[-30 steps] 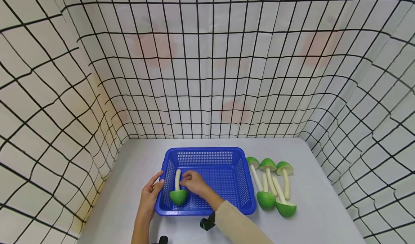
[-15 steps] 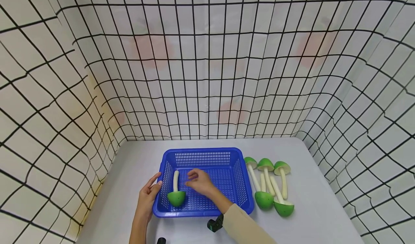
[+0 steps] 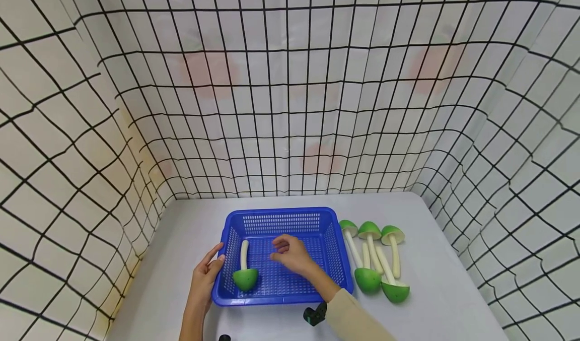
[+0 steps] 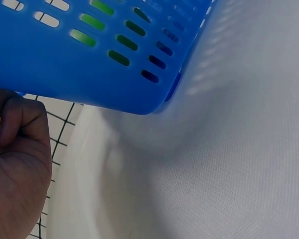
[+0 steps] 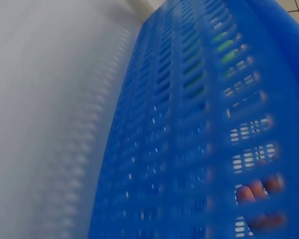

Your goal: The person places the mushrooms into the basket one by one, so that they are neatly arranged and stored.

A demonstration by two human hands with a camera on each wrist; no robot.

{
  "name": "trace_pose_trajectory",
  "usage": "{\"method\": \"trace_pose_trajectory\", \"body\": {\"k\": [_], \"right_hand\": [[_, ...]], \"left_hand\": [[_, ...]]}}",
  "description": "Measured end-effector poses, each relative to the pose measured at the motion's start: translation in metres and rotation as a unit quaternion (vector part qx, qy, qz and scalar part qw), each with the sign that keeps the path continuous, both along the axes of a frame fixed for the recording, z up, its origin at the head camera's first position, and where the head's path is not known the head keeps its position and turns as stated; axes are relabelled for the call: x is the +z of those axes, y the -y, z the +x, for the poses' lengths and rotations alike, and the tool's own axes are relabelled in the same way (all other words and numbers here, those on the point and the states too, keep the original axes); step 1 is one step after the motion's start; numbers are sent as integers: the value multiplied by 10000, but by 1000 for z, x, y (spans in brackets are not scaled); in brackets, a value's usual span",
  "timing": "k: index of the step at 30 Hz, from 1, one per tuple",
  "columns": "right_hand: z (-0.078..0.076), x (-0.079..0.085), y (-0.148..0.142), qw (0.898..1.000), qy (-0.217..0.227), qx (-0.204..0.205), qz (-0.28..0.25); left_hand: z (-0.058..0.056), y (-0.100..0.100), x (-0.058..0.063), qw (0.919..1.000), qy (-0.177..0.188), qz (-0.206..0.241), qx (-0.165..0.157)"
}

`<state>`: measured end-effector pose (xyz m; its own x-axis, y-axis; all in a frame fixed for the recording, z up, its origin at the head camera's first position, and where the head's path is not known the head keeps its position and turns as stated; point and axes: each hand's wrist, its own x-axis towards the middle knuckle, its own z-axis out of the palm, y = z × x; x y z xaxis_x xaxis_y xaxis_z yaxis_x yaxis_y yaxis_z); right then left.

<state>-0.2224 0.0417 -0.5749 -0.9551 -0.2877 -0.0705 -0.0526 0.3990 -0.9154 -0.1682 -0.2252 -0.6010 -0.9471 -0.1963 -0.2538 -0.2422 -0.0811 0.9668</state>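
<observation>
A toy mushroom point(image 3: 245, 279) with a green cap and pale stem lies at the left inside a blue plastic basket point(image 3: 281, 299), its cap toward the front. My left hand point(image 3: 203, 280) touches the basket's left rim with thumb and fingertips; the left wrist view shows it beside the rim point(image 4: 89, 97). Over the basket floor, right of the mushroom, hovers my right hand point(image 3: 292, 254), fingers loosely bent around nothing. Its fingertips point(image 5: 246, 194) show through the basket's slotted wall in the right wrist view. Several more green-capped mushrooms point(image 3: 368, 280) lie right of the basket.
The basket stands on a white table point(image 3: 435, 305). Pale walls with black netting point(image 3: 290, 94) enclose the back and both sides. A small black device point(image 3: 314, 314) sits below my right wrist, near the sleeve point(image 3: 355, 316).
My right hand has moved right, away from the mushroom's stem, which it was close beside. The mushroom stays in the basket, and my left hand stays at the rim. The head view has shifted slightly.
</observation>
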Motion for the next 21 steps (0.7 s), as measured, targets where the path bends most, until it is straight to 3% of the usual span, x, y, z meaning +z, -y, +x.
{"method": "trace_pose_trajectory", "body": {"k": [6, 16, 21], "right_hand": [[2, 3, -17, 9998, -116, 116, -71], [2, 10, -46, 9992, -278, 125, 270], [7, 17, -61, 9987, -363, -22, 356]], "left_hand": [[3, 1, 0, 10000, 43, -19, 28], [-1, 2, 2, 9997, -146, -169, -13], [3, 5, 2, 9995, -130, -226, -149]]}}
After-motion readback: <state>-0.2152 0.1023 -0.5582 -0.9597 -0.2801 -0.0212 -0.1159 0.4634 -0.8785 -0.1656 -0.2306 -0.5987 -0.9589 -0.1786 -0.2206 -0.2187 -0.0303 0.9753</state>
